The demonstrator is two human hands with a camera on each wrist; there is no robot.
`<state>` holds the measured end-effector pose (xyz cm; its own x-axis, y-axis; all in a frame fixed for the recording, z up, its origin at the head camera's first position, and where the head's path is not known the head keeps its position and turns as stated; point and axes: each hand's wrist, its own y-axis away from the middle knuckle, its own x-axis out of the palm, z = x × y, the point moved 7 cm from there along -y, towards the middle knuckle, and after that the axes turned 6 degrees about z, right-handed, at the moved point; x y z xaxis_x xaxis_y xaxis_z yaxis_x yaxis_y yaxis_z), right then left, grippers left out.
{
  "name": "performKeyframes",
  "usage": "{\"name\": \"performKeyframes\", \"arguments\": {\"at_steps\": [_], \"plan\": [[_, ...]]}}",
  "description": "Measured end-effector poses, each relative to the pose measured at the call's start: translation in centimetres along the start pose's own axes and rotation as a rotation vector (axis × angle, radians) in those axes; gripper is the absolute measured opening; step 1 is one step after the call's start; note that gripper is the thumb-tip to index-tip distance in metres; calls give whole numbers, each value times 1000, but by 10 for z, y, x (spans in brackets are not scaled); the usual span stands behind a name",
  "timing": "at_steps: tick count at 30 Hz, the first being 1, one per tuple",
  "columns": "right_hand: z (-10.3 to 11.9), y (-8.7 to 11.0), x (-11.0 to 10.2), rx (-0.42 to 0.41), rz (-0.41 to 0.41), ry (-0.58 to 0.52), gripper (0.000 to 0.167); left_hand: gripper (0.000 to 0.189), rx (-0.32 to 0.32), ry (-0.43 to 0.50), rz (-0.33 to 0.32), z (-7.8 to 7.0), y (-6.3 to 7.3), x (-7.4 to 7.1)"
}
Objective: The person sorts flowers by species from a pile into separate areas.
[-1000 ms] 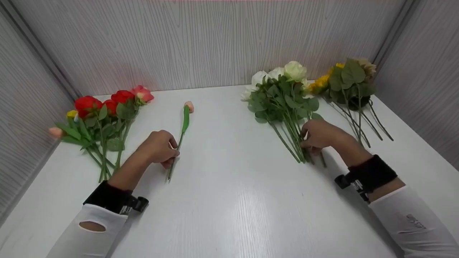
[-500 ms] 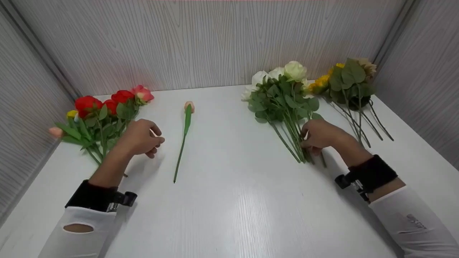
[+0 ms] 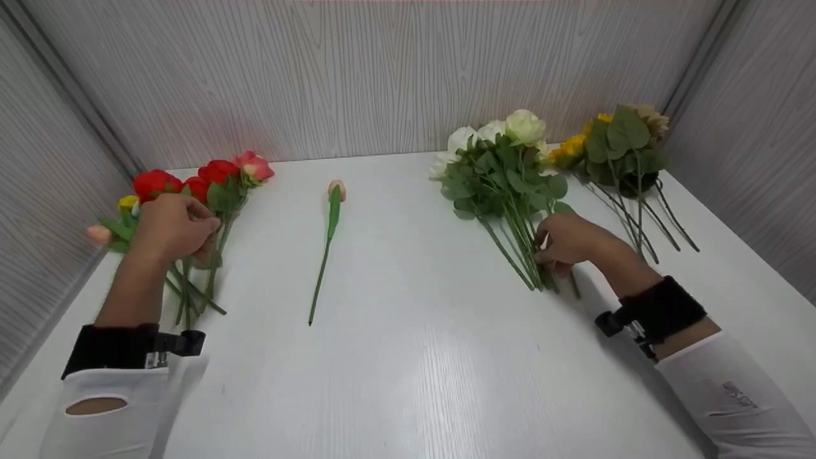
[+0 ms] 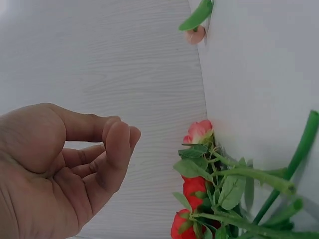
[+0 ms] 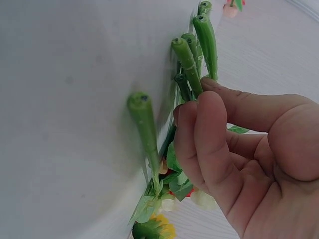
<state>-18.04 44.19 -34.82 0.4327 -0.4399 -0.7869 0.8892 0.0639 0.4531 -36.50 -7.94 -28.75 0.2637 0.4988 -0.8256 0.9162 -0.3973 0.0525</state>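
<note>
My left hand [image 3: 175, 226] hovers above the bunch of red roses [image 3: 217, 172] at the left. In the left wrist view its fingers are loosely curled with nothing between them, apart from the stems. My right hand [image 3: 567, 239] pinches several green stems [image 5: 187, 59] low down, near their cut ends. Those stems belong to the white roses [image 3: 491, 131], whose heads lie toward the back wall. A single peach tulip [image 3: 333, 210] lies by itself on the white table, between the two bunches.
A pink rose [image 3: 255, 167], a yellow bloom [image 3: 128, 203] and another peach tulip [image 3: 99, 235] lie with the red ones. Yellow flowers [image 3: 570, 150] and a beige bloom [image 3: 651, 119] lie at the back right. Grained panels [image 3: 357, 76] enclose the table.
My left hand has let go of the single tulip, leaving it on the table, and has moved left and back over the red roses. The right hand has stayed in place.
</note>
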Motion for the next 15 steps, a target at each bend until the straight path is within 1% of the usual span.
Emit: {"name": "performKeyframes", "arguments": {"at_steps": [1,2,5,7,9,11,13,14,15], "plan": [[0,0,0,2,-1,-2,42,38,-3,-12,-10,5,1,-4],[0,0,0,2,-1,-6,42,39,-14,-3,-11,10,1,-8],[1,0,0,2,-7,-6,42,41,-65,13,-21,30,4,-18],[1,0,-1,1,-9,-2,42,41,-99,6,-25,44,5,-22],[2,0,-1,1,-9,6,41,35,-123,-35,-44,56,4,-25],[2,0,0,4,-8,8,41,29,-155,-73,-51,67,4,-25],[1,-1,0,4,-6,9,41,25,-202,-104,-43,79,4,-24],[2,0,0,3,-5,6,41,23,-228,-118,-32,85,4,-22],[2,-1,0,1,-5,4,41,22,-259,-122,-5,91,4,-20]]}}
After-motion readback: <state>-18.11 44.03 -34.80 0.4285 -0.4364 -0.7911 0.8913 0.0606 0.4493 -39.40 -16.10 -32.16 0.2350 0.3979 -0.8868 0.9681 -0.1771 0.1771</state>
